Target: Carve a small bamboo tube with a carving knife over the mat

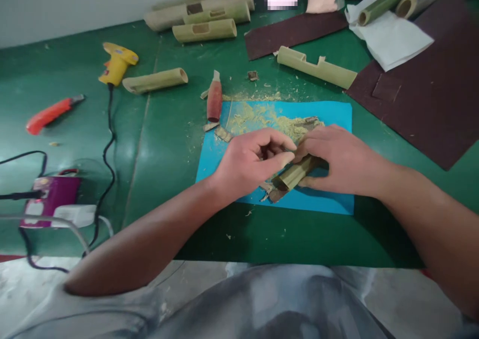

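Both hands meet over a blue cutting mat [329,114] on the green table. My right hand [337,162] is wrapped over a short green bamboo piece [294,175], whose cut end points toward me. My left hand [250,162] has its fingers curled and pinched against the top of the same bamboo piece. Under the bamboo lies a scrap of brown sandpaper [273,193]. Pale sawdust [262,117] covers the far half of the mat.
A red-handled knife [214,99] lies at the mat's far left corner. Further off are cut bamboo tubes [155,81] [316,68] [204,17], a yellow glue gun [117,64], a red utility knife [50,113], brown sandpaper sheets [430,94] and a purple device [52,194] with cables.
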The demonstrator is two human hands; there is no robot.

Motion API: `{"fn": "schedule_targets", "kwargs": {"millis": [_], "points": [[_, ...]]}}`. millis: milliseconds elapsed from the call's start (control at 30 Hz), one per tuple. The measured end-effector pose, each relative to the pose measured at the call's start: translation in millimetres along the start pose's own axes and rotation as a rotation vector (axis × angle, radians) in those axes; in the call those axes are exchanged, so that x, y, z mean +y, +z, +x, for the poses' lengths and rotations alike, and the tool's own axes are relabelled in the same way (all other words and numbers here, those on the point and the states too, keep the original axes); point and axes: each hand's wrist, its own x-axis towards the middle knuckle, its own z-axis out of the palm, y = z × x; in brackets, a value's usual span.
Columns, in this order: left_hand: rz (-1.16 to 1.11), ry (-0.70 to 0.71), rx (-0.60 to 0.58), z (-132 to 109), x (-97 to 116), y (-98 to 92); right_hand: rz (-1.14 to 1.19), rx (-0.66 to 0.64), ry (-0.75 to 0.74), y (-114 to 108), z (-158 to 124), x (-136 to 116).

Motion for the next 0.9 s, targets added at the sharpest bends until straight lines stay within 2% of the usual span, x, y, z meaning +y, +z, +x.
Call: {"fn": "schedule_targets", "kwargs": {"millis": [167, 400, 700, 800, 900], "points": [[-0.037, -0.027, -0.083, -2.9, 7.1, -0.4, -0.013, 0.023, -0.017, 0.1, -7.8, -0.6], [-0.058, 0.004, -0.220, -5.2, 8.3, -0.7, 0.005, 0.016, -0.027, 0.2, -8.4, 5.1], [-0.033, -0.050, -0.341, -8.0, 7.4, -13.4, 0.057, 0.010, -0.026, 0.5, -4.7, 10.7], [-0.061, -0.058, -0.326, -6.4, 6.1, -9.0, 0.069, 0.015, -0.033, 0.5, -3.9, 10.3], [-0.077, -0.043, -0.246, -5.5, 4.0, -1.5, 0.070, 0.016, -0.034, 0.9, -3.1, 10.6]]}}
